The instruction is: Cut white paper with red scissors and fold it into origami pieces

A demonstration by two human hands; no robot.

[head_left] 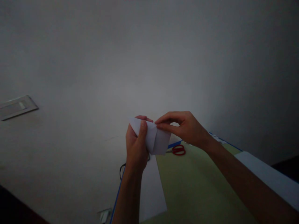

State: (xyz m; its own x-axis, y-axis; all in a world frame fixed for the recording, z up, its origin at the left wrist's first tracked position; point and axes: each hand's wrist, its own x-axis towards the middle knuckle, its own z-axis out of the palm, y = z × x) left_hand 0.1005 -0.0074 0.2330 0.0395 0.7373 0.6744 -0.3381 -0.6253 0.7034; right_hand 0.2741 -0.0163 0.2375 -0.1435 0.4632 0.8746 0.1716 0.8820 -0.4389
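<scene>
A folded piece of white paper (151, 137) is held up above the table, tilted, with a crease or overlapping edge running down its middle. My left hand (137, 143) grips its left part, thumb across the front and fingers behind. At the top edge, the thumb and fingertips of my right hand (184, 126) pinch the paper. Just below and right of the paper, a pair of scissors (178, 150) with red handles lies on the table; its blades are partly hidden behind the paper.
The table (193, 183) has a green top and blue edges. A white sheet (151, 193) lies beneath my left forearm, and another white sheet or board (263, 174) lies at the right. A pale wall (116, 62) rises behind, with a framed panel (18, 107) at left.
</scene>
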